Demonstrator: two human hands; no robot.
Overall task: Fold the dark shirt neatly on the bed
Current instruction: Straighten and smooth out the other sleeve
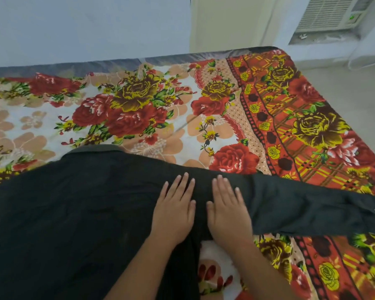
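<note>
The dark shirt lies spread flat across the near part of the bed, its collar toward the far side and one sleeve stretched out to the right. My left hand and my right hand rest side by side, palms down and fingers straight, on the shirt near the right shoulder where the sleeve begins. Neither hand grips the cloth. The shirt's left part runs out of view.
The bed carries a bright floral sheet in red, yellow and peach. Its far edge meets a pale wall. Bare floor lies past the bed's right corner, under an air conditioner set in the wall.
</note>
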